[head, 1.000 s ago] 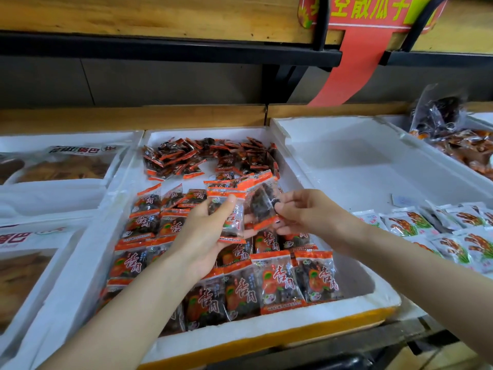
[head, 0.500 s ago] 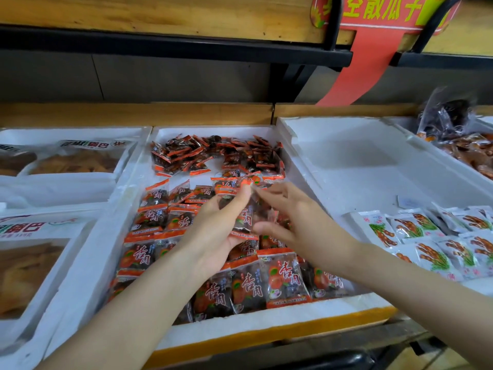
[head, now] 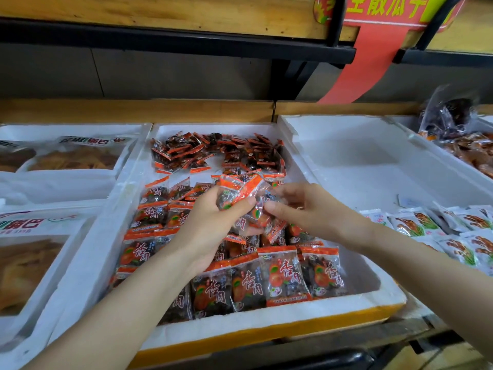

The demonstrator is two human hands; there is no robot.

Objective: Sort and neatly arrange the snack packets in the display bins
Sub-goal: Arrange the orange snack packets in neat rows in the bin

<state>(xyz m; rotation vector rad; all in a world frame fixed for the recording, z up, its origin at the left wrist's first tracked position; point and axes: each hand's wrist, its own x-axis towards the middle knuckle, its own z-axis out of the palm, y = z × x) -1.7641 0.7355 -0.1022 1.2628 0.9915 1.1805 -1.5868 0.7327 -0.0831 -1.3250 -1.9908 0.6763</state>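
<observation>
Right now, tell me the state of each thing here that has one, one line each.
Left hand, grips a bunch of orange packets.
Right hand, pinches the same bunch.
Middle bin, part sorted: flat rows in front, loose heap behind.
Right bin, holds white packets at its near end.

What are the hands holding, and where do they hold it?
The left hand holds a small bunch of orange-edged snack packets, fingers and thumb wrapped round its lower part. The right hand pinches the bunch's right edge.
</observation>
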